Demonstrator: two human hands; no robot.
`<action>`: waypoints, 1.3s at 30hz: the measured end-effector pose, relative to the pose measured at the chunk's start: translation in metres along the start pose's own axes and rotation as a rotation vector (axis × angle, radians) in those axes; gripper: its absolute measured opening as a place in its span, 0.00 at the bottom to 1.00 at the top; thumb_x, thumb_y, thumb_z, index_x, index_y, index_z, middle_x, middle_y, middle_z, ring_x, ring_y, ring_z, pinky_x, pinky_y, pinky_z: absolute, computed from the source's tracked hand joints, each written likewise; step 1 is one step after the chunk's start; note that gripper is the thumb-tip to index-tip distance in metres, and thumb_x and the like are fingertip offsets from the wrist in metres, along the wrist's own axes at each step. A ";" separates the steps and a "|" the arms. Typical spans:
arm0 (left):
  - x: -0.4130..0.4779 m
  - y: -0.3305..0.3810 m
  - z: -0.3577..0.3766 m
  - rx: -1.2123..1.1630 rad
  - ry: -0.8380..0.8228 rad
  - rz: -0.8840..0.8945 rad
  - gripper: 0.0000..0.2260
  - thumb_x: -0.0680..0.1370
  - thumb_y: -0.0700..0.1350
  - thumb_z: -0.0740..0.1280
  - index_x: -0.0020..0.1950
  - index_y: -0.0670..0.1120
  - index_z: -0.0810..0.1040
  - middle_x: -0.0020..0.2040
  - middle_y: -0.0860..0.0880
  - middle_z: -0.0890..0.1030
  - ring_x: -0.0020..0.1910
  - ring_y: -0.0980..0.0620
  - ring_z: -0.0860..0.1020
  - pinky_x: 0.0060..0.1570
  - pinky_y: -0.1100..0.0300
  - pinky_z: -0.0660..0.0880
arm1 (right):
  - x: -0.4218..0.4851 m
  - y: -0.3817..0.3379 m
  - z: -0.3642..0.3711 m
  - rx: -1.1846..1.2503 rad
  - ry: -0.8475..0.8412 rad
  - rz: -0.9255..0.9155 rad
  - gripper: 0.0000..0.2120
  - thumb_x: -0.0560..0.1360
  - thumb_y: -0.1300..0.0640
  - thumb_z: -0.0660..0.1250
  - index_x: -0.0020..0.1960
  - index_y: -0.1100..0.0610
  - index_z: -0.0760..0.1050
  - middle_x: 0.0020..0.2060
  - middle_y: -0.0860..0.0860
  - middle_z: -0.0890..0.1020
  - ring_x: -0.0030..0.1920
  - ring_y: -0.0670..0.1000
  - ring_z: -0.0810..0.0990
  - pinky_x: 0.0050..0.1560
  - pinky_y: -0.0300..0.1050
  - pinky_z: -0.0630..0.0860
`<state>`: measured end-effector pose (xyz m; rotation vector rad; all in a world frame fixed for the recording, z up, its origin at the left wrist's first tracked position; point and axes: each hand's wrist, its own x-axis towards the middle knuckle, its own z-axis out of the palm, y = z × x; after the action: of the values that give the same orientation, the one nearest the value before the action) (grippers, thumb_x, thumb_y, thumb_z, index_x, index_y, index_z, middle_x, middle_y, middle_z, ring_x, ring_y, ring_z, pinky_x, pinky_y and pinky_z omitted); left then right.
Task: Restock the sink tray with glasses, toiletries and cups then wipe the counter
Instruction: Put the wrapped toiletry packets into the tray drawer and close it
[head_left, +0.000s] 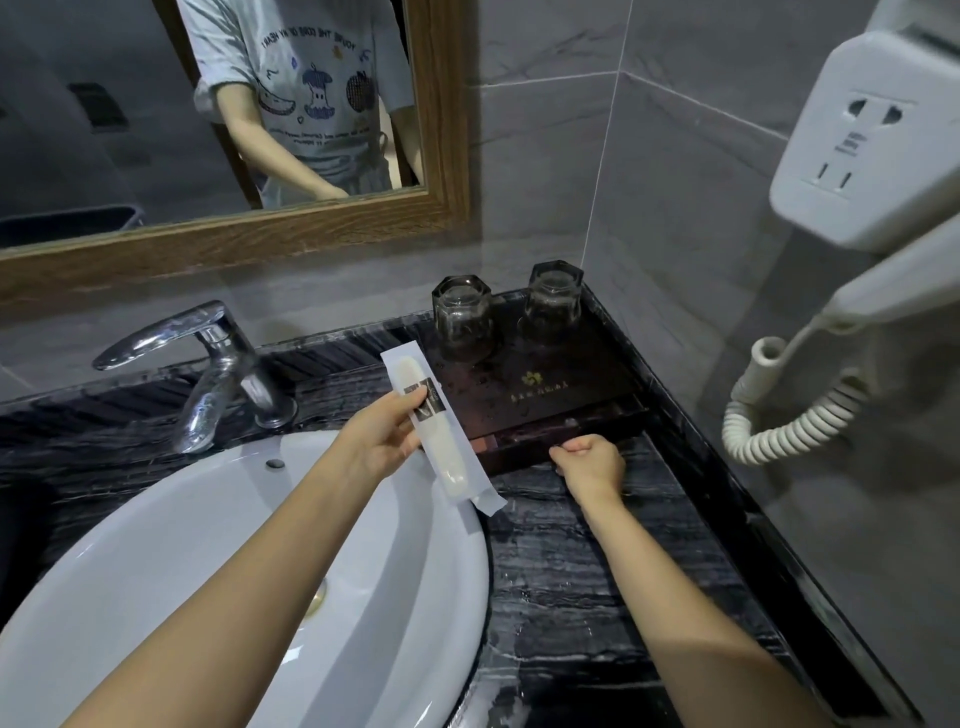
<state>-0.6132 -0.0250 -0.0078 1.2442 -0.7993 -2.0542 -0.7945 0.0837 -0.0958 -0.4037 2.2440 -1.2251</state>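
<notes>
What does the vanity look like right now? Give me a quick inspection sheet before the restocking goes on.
Surface: dark marble counter, water droplets and wet streaks visible.
Job's things: dark tray in the back corner, wet on top; two glasses upside down at its rear; wrapped toiletry packet held over the tray's left edge.
Clutter: nothing seen.
Hands: left hand grips the packet; right hand curled at the tray's front edge, whether it holds anything cannot be told.
Cables: coiled cord hangs from the wall hair dryer, off the counter.
Surroundings: white basin, chrome faucet, wood-framed mirror, grey wall tiles.
</notes>
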 end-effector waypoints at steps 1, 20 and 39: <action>0.000 -0.001 0.001 0.006 -0.007 -0.002 0.07 0.77 0.36 0.63 0.41 0.43 0.76 0.26 0.50 0.82 0.27 0.57 0.81 0.28 0.63 0.79 | 0.000 0.001 0.000 0.005 -0.001 -0.002 0.07 0.70 0.60 0.72 0.38 0.56 0.74 0.45 0.59 0.84 0.47 0.57 0.83 0.46 0.41 0.75; -0.015 -0.085 0.039 0.088 -0.085 -0.132 0.05 0.76 0.36 0.65 0.43 0.43 0.77 0.28 0.50 0.83 0.30 0.56 0.82 0.32 0.62 0.81 | -0.037 0.066 -0.058 0.012 -0.007 -0.062 0.13 0.70 0.60 0.72 0.34 0.50 0.69 0.40 0.55 0.81 0.43 0.55 0.81 0.45 0.44 0.76; -0.015 -0.104 0.072 0.123 -0.168 -0.142 0.04 0.76 0.37 0.65 0.44 0.45 0.78 0.36 0.50 0.83 0.36 0.55 0.81 0.40 0.61 0.80 | -0.077 0.047 -0.090 -0.149 0.059 -0.222 0.07 0.76 0.53 0.66 0.45 0.58 0.76 0.42 0.51 0.79 0.41 0.49 0.76 0.39 0.40 0.69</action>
<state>-0.6917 0.0658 -0.0504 1.2373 -0.9514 -2.2773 -0.7858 0.2085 -0.0721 -0.6982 2.3996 -1.1943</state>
